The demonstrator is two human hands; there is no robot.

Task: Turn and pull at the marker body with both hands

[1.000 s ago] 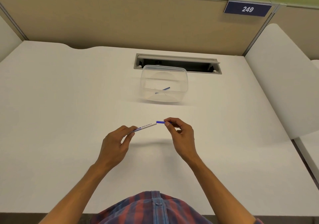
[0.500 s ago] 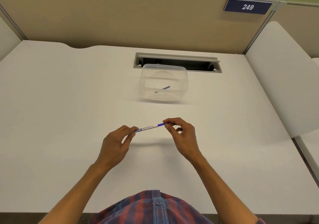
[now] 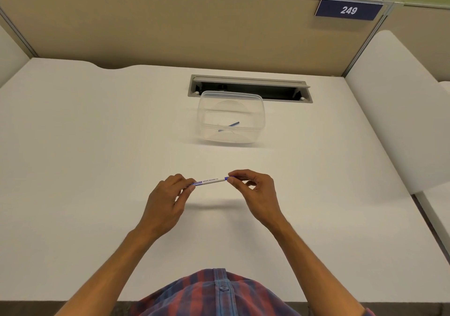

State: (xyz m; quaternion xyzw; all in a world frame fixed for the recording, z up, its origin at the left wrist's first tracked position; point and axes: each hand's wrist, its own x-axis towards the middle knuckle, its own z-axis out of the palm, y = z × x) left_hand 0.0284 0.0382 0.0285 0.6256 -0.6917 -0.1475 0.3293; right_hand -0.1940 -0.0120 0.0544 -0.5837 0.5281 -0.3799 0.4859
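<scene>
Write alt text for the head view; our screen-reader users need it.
Two hands hold a whiteboard marker level above a white desk: the left hand pinches its barrel, the right hand its blue cap end. Behind stands a clear plastic container with a blue pen inside.

— Bright, even, from overhead; no harsh hotspots on the white desk [image 3: 85,169].

— Soft though. Blurred shadow band under the marker [image 3: 210,181], between the left hand [image 3: 168,202] and the right hand [image 3: 255,194]; fainter shade in front of the clear container [image 3: 231,118].

— Mild sheen along that container's rim, otherwise no glare.

— Strong wide-angle bowing: partition [image 3: 170,31] top edge curved, desk sides splayed outward.

— Sharp enough centrally to read the marker's print and the number plate [image 3: 348,10]. Slight softness and compression smear towards the shirt [image 3: 219,293] at the bottom.
</scene>
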